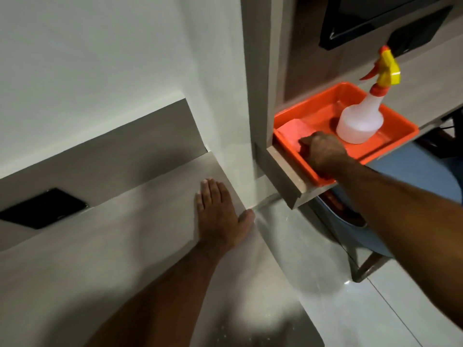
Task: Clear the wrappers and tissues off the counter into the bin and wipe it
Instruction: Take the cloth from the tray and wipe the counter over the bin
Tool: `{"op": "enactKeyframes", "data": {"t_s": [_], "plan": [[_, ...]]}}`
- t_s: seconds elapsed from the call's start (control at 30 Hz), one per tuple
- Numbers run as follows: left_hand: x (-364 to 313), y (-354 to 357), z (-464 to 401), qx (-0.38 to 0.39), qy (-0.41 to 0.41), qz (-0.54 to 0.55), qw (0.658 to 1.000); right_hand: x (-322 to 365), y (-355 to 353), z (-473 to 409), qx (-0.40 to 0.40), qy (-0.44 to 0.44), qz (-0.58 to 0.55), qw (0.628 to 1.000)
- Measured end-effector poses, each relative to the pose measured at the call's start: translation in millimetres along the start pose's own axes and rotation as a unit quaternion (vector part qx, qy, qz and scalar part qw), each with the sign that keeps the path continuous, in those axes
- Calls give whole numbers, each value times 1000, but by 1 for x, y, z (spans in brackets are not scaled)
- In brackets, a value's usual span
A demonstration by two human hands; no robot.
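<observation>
My left hand (pixel 219 216) lies flat, fingers together, on the grey counter (pixel 112 246) near its right end, holding nothing. My right hand (pixel 323 152) reaches into an orange tray (pixel 400 128) on a second counter to the right. Its fingers are curled over a pink cloth (pixel 292 130) lying in the tray's left corner. A white spray bottle (pixel 360 121) with a yellow and red trigger head stands upright in the tray just behind that hand. No wrappers or tissues are in sight.
A black socket plate (pixel 42 209) sits in the backsplash at the left. A blue bin (pixel 413 186) stands on the glossy white floor (pixel 350 309) under the right counter. Black panels (pixel 375 18) are set into the wall above the tray.
</observation>
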State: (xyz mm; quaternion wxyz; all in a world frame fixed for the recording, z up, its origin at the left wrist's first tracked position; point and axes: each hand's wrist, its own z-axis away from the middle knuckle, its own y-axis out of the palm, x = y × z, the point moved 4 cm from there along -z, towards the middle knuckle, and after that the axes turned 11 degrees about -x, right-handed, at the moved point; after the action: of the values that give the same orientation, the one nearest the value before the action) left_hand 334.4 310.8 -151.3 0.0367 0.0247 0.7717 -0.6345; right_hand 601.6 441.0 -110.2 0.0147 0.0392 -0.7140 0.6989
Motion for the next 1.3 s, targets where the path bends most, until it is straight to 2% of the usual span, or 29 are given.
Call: {"op": "enactKeyframes", "data": {"t_s": [0.13,0.27,0.33,0.4,0.47,0.53,0.57,0.67,0.73,0.77,0.83,0.9,0.93,1.03,1.13,1.23,1.3], "plan": [[-2,-1,1,5,1,4,1000,5,0,-4,-61,24,6,998],[-2,-4,0,9,3,10,1000,-8,-21,8,-108,79,-121,984],[-2,-4,-1,11,-1,8,1000,-11,-41,21,-185,87,-188,961],[-3,-4,0,12,2,3,1000,-3,-66,47,-291,46,-217,931],[-2,-7,3,16,3,4,1000,6,-89,93,-398,-10,-245,884],[-8,-18,7,6,17,19,1000,3,-91,156,-458,-18,-280,843],[-15,-28,13,-11,37,23,999,-3,-84,192,-461,1,-297,836],[-48,-52,55,-74,73,87,991,-22,-23,304,-398,99,-332,850],[-101,-40,129,-89,127,146,977,-43,62,389,-261,225,-370,863],[-127,-34,163,-96,159,191,964,-48,102,419,-198,290,-390,851],[-170,-45,216,-121,219,277,928,-51,140,445,-124,368,-413,824],[-201,-51,258,-111,287,323,895,-50,149,453,-83,378,-408,827],[-207,-36,282,-78,291,319,898,-51,162,461,-59,369,-400,837],[-178,67,366,82,216,266,936,-46,248,511,24,382,-403,831],[-108,166,425,213,62,178,959,-34,321,548,74,408,-399,818],[-30,247,466,259,-129,75,954,-16,381,559,106,401,-400,817],[13,283,482,274,-225,19,935,2,405,561,130,388,-422,809]]}}
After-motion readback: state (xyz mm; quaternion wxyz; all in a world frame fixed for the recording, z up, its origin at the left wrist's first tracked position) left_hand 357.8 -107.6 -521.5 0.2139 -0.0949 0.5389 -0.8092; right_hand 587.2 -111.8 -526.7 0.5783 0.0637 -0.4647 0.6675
